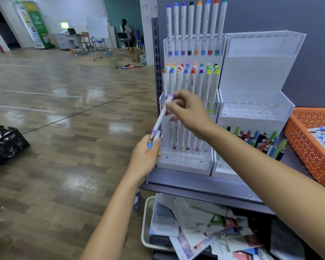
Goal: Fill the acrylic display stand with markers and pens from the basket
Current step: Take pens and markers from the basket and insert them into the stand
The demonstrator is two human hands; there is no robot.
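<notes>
Purple-capped and white-bodied, one marker (162, 114) is pinched near its upper end in the fingers of the right hand (188, 111) and slants down to the left at the middle of the frame, its lower end just above the left hand (145, 156). The left hand is clenched round a small bundle of markers (150, 145); at least two ends show above the fist, and the rest I cannot count. The step in hand looks like feeding markers one at a time from that bundle into the left acrylic display stand (184, 163), right of centre on the grey shelf (195, 182). The next move calls for turning the marker upright and lowering its end into a free hole in the bottom tier, just behind the hands. Two stands sit side by side. The left one has eight markers in its top row (195, 27) and eight in the front row of the middle tier (191, 79), with more behind that are too crowded to count. Roughly six are in the bottom tier (184, 136), partly hidden. The right stand (259, 72) has two bare upper tiers and a dense cluster of pens (261, 139) at its foot. One orange basket (298, 145), with markers left in it, sits at the right edge of the frame.
</notes>
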